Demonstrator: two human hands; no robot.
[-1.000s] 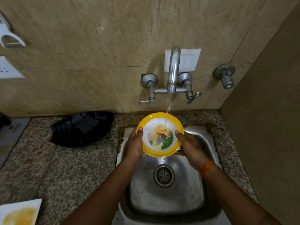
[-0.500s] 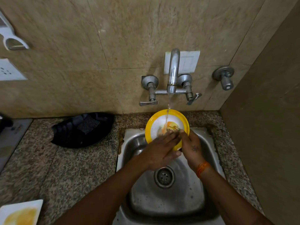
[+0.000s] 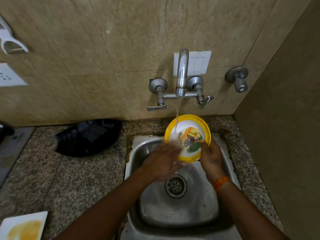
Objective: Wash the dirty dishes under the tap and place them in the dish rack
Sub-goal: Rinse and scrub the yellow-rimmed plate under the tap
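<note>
Your right hand (image 3: 210,157) grips the yellow-rimmed plate (image 3: 187,135) at its lower right edge, thumb on the face, fingers behind. Your left hand (image 3: 162,161) lies w/ flat fingers across the lower left of the plate face and rubs it; it is blurred, so how hard it presses I cannot tell. The plate is tilted over the sink (image 3: 199,213), and water from the tap (image 3: 181,71) falls on its upper left part. To do this step well, I think you should turn the plate w/ the right hand so the stream reaches the whole face, incl. the rim, and rub in circles. Another dirty white plate (image 3: 22,226) waits on the counter (image 3: 69,179) at left.
</note>
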